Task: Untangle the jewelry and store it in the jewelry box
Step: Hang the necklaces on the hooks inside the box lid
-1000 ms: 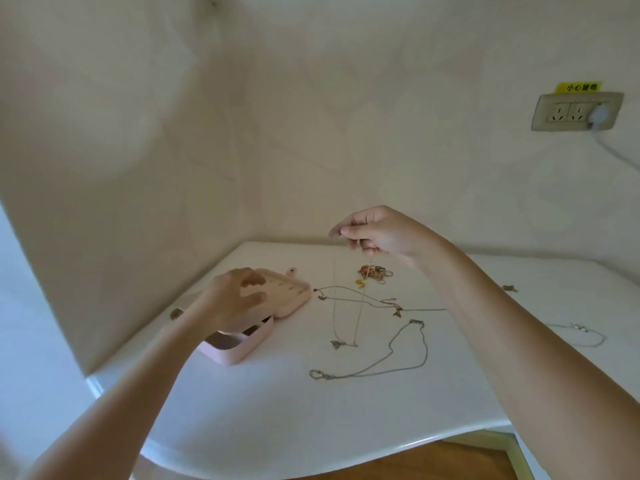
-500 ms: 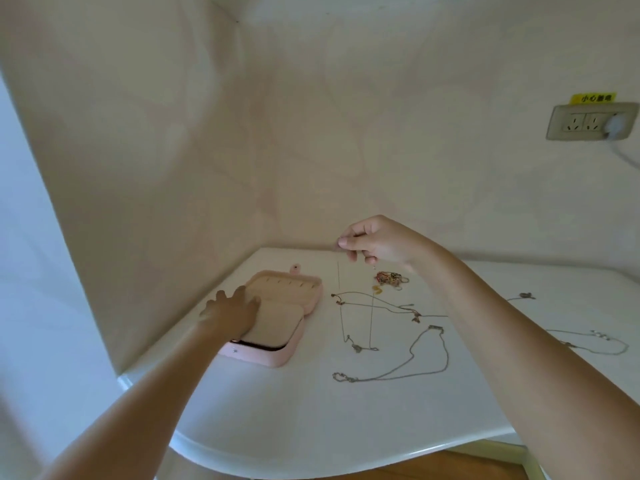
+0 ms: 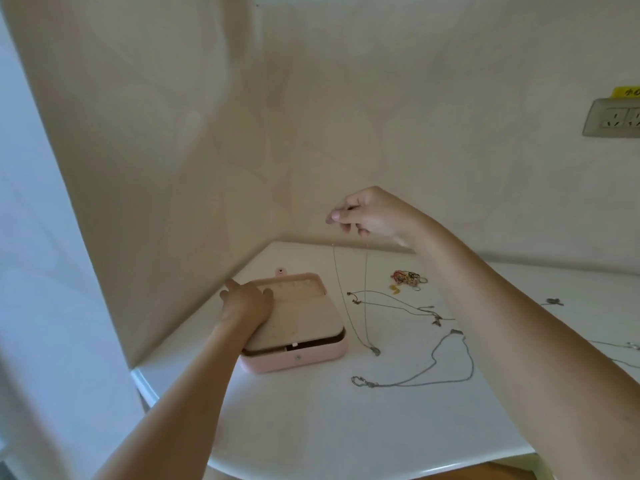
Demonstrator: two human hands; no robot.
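Carefully now: my right hand (image 3: pixel 367 216) pinches the hanging necklace (image 3: pixel 375 350), and my left hand (image 3: pixel 247 303) lies flat on the box (image 3: pixel 311 356). I'd lower the chain slowly, pendant first.

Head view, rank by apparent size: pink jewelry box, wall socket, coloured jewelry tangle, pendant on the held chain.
1. pink jewelry box
2. wall socket: cropped by the frame edge and farther off, so unsure
3. coloured jewelry tangle
4. pendant on the held chain
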